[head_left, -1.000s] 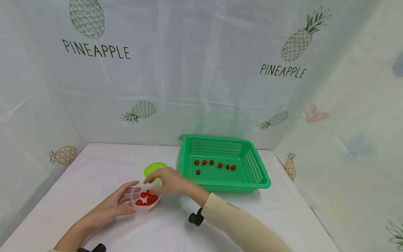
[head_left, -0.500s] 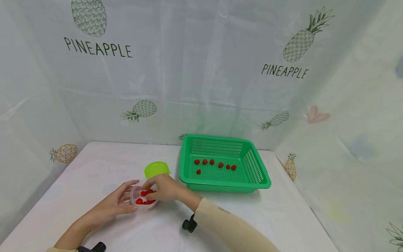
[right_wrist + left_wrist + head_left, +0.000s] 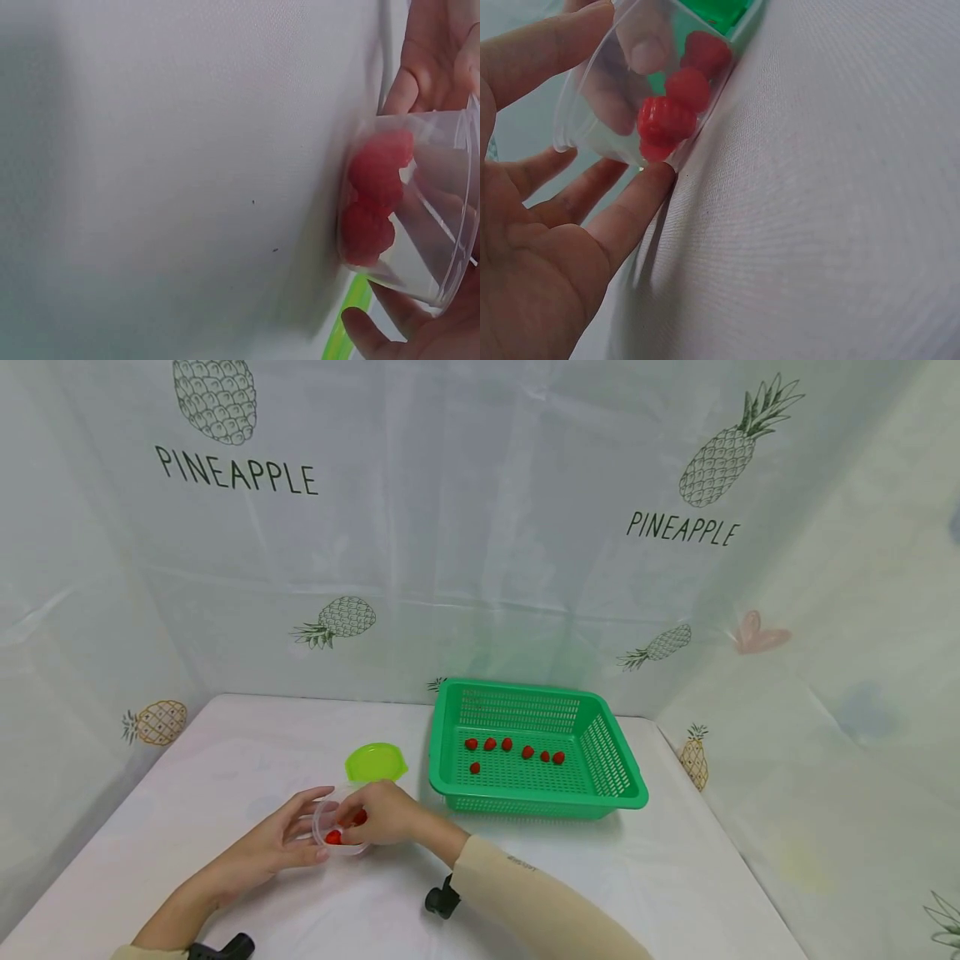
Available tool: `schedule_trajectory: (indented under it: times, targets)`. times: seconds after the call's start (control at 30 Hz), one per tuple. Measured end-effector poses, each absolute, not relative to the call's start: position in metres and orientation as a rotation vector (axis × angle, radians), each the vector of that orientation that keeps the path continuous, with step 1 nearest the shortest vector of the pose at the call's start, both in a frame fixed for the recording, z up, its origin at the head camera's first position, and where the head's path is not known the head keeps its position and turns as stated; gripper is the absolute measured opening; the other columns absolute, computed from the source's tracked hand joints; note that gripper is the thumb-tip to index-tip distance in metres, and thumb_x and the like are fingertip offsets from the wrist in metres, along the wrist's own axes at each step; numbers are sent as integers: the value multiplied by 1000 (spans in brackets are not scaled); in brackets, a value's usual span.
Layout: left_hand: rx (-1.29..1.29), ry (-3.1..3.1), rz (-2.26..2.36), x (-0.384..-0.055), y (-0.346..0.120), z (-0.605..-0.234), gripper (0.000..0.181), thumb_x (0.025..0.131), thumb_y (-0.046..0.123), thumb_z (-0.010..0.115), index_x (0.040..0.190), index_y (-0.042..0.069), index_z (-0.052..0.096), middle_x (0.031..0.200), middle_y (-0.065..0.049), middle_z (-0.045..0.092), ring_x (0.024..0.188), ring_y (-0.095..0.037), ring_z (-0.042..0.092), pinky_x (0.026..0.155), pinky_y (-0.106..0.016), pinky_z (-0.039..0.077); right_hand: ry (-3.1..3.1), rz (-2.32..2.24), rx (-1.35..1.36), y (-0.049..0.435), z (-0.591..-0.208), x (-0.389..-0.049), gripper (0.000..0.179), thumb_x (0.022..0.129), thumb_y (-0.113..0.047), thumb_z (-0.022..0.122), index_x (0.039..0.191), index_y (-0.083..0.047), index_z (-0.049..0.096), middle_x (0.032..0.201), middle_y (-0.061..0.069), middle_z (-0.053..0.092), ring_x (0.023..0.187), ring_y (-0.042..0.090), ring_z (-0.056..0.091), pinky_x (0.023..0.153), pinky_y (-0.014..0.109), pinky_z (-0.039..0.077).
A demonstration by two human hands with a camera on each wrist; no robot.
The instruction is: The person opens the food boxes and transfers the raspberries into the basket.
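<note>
A clear plastic container [image 3: 321, 827] stands on the table with several red berries [image 3: 667, 118] in its bottom; their exact kind is not plain. My left hand [image 3: 270, 843] holds its left side, thumb near me and fingers spread round the far side. From the right, my right hand [image 3: 382, 814] reaches over the rim. Through the clear wall in the left wrist view, its fingertips [image 3: 646, 54] stand above and beside the berries, apart, with nothing seen between them. Behind the container lies a lime-green lid [image 3: 375, 762].
A green slotted basket [image 3: 540, 797] stands at the back, right of the lid. Inside it are several red berries [image 3: 528, 752], most in a row. The white-covered table [image 3: 585, 877] meets a pineapple-print curtain [image 3: 480, 527] behind.
My right hand has lowered into the container and shifted slightly toward me and left, uncovering more of the lid. My left hand keeps its place. The berries in the basket are unchanged.
</note>
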State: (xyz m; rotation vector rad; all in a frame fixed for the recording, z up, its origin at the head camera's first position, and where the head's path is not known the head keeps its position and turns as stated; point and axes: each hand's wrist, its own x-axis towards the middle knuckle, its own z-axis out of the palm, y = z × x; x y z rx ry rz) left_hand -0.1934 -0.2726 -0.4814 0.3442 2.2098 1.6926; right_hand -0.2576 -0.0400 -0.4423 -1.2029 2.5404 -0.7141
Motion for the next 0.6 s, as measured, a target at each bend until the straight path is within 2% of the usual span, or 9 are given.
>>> schedule_trajectory:
  times: [0.37, 0.5, 0.6]
  targets:
    - [341, 2194, 1694, -194, -273, -482, 90, 99, 20, 77, 168, 21, 20, 168, -23, 27, 153, -47, 35, 97, -18, 51, 2630, -609, -1084, -48, -446, -254, 21, 94, -24, 83, 115, -25, 84, 85, -21, 75, 76, -8, 56, 67, 11, 45]
    - [363, 2186, 1706, -193, -273, -482, 89, 99, 19, 76, 168, 21, 20, 168, -23, 28, 152, -47, 36, 98, -19, 51, 2693, -556, -1049, -53, -448, -253, 19, 93, -32, 84, 112, -30, 85, 79, -25, 73, 77, -10, 55, 70, 14, 42]
    - [374, 2187, 1708, -193, -273, -483, 89, 99, 18, 76, 168, 20, 20, 167, -23, 28, 152, -46, 37, 99, -19, 51, 2736, -533, -1006, -56, -449, -251, 17, 92, -36, 85, 109, -33, 85, 74, -27, 70, 82, -10, 54, 74, 21, 40]
